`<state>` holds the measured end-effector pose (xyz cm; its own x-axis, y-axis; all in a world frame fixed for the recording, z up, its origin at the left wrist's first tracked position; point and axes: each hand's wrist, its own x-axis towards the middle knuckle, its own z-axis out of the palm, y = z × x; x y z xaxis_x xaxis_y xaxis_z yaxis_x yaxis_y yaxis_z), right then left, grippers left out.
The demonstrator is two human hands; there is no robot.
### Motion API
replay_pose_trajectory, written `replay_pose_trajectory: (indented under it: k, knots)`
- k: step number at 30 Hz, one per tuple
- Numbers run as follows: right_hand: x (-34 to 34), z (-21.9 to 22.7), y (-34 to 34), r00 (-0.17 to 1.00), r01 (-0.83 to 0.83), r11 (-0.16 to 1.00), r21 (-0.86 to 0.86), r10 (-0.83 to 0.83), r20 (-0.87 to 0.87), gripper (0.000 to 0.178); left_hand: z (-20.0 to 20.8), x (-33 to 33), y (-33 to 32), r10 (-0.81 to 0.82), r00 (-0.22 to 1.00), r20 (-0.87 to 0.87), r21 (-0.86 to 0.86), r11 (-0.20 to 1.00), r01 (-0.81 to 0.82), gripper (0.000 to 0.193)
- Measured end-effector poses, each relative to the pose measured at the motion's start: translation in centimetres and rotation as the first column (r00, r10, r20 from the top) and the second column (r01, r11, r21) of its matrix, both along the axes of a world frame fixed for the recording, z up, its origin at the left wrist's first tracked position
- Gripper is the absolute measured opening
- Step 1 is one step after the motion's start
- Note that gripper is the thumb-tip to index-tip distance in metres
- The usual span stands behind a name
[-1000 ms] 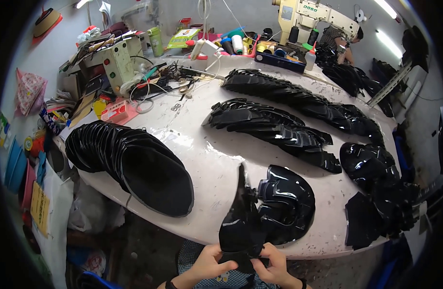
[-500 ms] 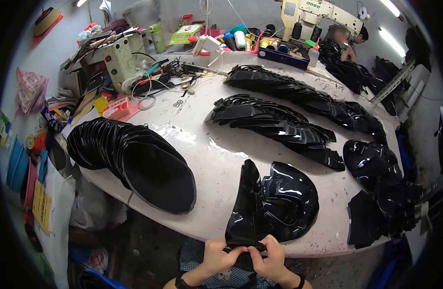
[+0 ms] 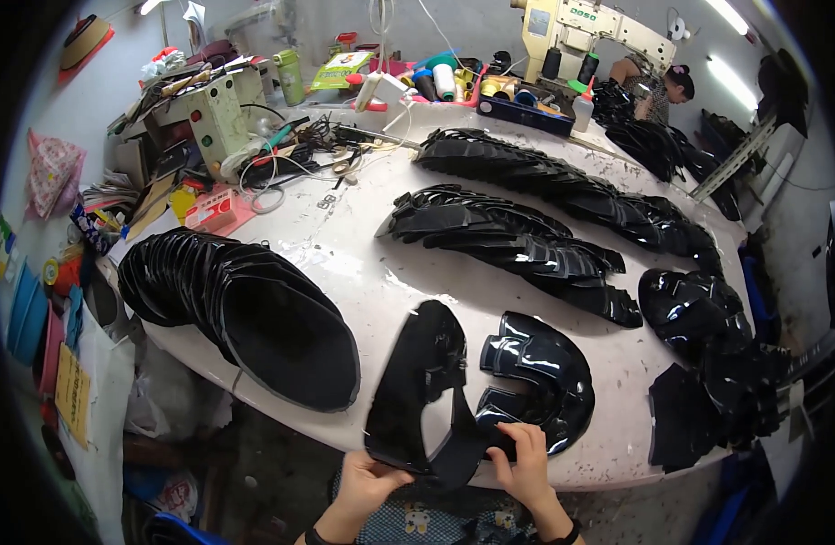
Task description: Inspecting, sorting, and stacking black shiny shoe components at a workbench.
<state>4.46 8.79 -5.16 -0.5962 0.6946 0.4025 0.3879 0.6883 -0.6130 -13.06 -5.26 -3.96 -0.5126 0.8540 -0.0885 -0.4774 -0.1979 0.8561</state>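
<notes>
A black curved panel (image 3: 408,381) of sheet material, open in its middle, stands at the table's front edge with its dull side showing. At its lower left corner, my left hand (image 3: 367,490) pinches it between thumb and fingers. My right hand (image 3: 526,468) is closed on the panel's lower right end, thumb and fingers bent round it. Just beyond that hand lies a glossy black U-shaped piece (image 3: 567,368) on the table. To the left, a fanned stack of black oval pieces (image 3: 290,336) leans over, its front oval facing me.
Two long overlapping rows of shiny black pieces (image 3: 517,250) cross the table (image 3: 345,259). More black pieces (image 3: 695,313) lie at the right edge. Tools, cables and a red box (image 3: 210,211) sit at the back left. Behind a sewing machine (image 3: 599,32), a person (image 3: 658,91) bends over black material.
My hands have moved apart, the left one leftward and the right one slightly right and up. The panel has opened out and now shows its dull side. The view has shifted slightly.
</notes>
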Motion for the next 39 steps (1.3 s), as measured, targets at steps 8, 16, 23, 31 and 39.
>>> replay_pose_trajectory:
  k: [8,16,23,31,39]
  knots:
    - [0.2,0.9,0.7,0.997,-0.062,0.987,-0.150,0.054,-0.055,0.029,3.6,-3.7,-3.6,-0.058,0.921,-0.386,-0.067,0.997,0.034,0.017]
    - [0.3,6.3,3.4,0.854,-0.462,0.662,-0.591,0.152,-0.497,0.050,6.1,-4.3,-3.2,-0.198,-0.300,-0.933,-0.303,0.882,0.362,0.011]
    - [-7.6,7.1,1.9,0.792,-0.539,0.802,-0.257,0.587,0.171,0.046,6.5,-5.8,-3.4,0.028,-0.649,-0.760,-0.229,0.923,0.308,0.003]
    - [-14.5,10.0,-1.7,0.940,-0.291,0.956,0.021,0.290,-0.182,0.024,9.3,-10.2,-3.6,-0.018,-0.839,-0.544,-0.006,1.000,-0.017,0.003]
    - [-24.0,8.6,-2.1,0.908,-0.406,0.912,0.060,0.410,-0.082,0.024,7.1,-16.2,-1.4,-0.078,-0.759,-0.646,-0.006,0.995,-0.097,0.004]
